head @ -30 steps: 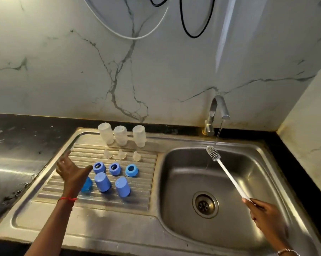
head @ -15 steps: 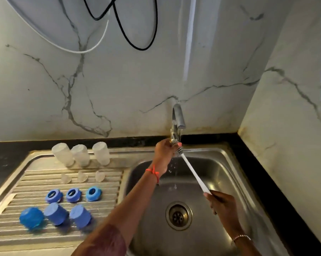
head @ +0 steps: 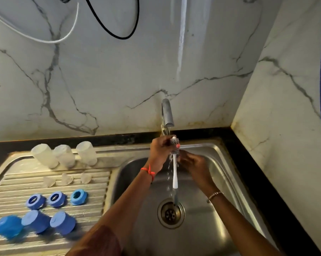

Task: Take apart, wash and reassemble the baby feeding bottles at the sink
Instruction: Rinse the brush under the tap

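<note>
On the ribbed draining surface [head: 93, 189] left of the basin [head: 228, 183], the parts lie in rows of three. At the back three clear bottles [head: 63, 156] stand mouth down. In front of them are three clear teats [head: 66, 179], then three blue collar rings [head: 56, 199], then three blue caps [head: 36, 221], the leftmost blurred. The basin holds only running water [head: 168, 167] falling toward its drain [head: 171, 213]. Under the tap [head: 167, 112], the left hand [head: 159, 148] has its fingers [head: 166, 142] curled round the bristle head of one white brush [head: 174, 174], whose handle hangs straight down over the basin. The right hand [head: 194, 163] is just beside the handle, fingers [head: 183, 157] reaching toward it. Blur hides whether they grip or only touch it.
</note>
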